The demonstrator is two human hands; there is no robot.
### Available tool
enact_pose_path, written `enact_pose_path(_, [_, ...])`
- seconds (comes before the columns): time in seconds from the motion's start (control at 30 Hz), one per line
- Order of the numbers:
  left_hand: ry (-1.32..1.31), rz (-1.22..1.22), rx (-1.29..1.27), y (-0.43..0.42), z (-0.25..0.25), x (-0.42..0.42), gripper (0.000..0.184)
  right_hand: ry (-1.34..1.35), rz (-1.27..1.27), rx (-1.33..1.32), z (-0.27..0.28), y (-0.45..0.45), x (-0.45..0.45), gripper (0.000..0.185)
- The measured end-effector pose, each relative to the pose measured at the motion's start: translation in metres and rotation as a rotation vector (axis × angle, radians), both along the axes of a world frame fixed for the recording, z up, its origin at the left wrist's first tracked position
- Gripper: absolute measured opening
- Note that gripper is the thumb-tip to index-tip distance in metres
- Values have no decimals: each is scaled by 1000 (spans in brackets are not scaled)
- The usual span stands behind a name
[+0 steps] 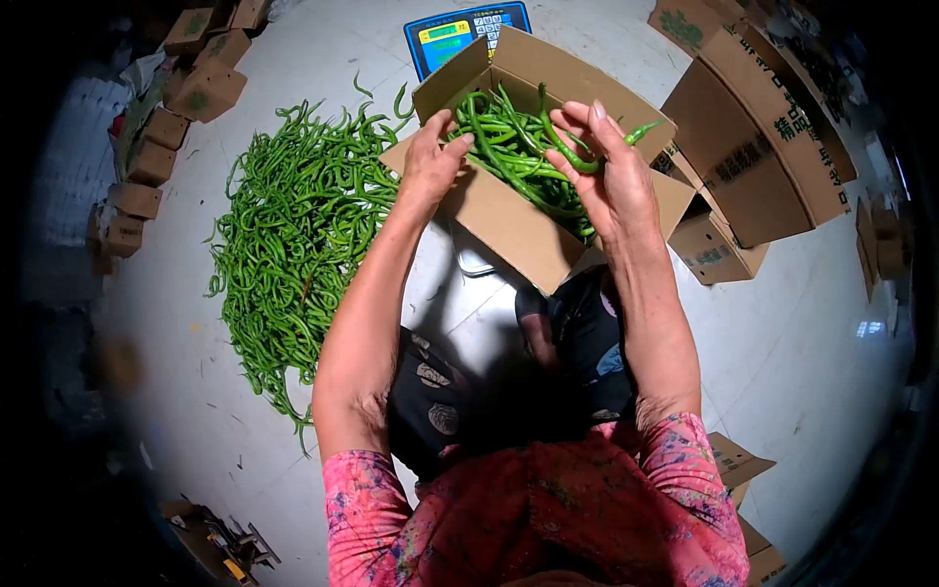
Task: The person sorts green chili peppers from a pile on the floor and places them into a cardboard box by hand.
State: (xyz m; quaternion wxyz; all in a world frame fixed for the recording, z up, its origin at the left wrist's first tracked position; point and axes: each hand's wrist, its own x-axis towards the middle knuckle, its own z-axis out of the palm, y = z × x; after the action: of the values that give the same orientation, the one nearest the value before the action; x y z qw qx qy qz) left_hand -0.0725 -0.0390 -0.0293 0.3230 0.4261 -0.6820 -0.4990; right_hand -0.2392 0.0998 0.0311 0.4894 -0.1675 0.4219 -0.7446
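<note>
Long green chili peppers [514, 147] fill an open cardboard box [518, 220] in front of me. My right hand [616, 176] is over the box's right side, palm turned up, with a curved chili pepper [585, 162] held in its fingers. Beyond that hand the tip of a pepper [641, 132] sticks out. At the box's left end is my left hand [430, 161], thumb and fingers apart, close to the peppers; I see nothing held in it. Whether it touches the cardboard edge I cannot tell.
A large heap of green chili peppers [293, 245] lies on the pale floor to the left. Behind the box stands a blue scale display [469, 37]; part of a scale platform [476, 259] shows underneath. Cardboard boxes [753, 147] stand at right, with more small boxes [152, 147] at far left.
</note>
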Motion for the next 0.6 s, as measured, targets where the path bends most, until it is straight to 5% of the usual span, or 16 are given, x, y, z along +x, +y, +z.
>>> enact_pose_path(0.13, [53, -172, 144, 21, 31, 5, 41, 20, 18, 55, 0, 0, 1, 44])
enact_pose_path(0.3, [22, -68, -445, 69, 53, 9, 41, 78, 94, 77, 0, -1, 12, 51])
enact_pose_path(0.43, [-37, -209, -858, 80, 50, 6, 46, 118, 248, 111, 1, 2, 26, 49])
enact_pose_path(0.6, [-191, -316, -943, 73, 39, 9, 25, 160, 380, 56, 2, 3, 39, 53])
